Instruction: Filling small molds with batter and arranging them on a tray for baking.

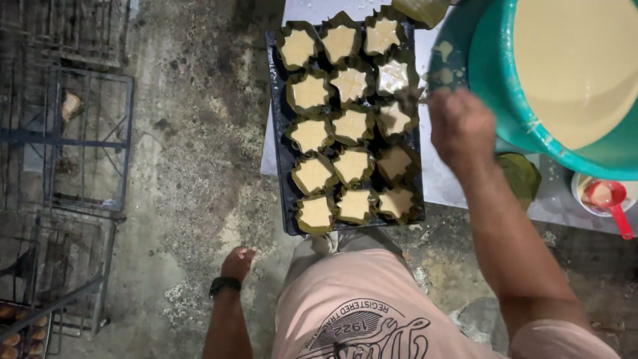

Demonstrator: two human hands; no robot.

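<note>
A black tray (274,133) rests on a grey table (438,183) and holds several green leaf cups (352,125) filled with pale batter. My right hand (460,126) hovers just right of the tray, beside the rim of a big teal basin (492,80) full of the same batter (578,66). The hand is blurred and seen from the back, so whether it holds anything is hidden. My left hand (237,261) hangs by my side over the floor, fingers curled and holding nothing, with a dark watch (224,284) on the wrist.
An empty leaf cup (522,176) lies on the table below the basin. A red scoop (613,199) sits in a small white bowl at the right edge. Metal wire racks (86,139) stand on the stained concrete floor (199,166) to the left, with browned baked goods (13,332) at the bottom-left corner.
</note>
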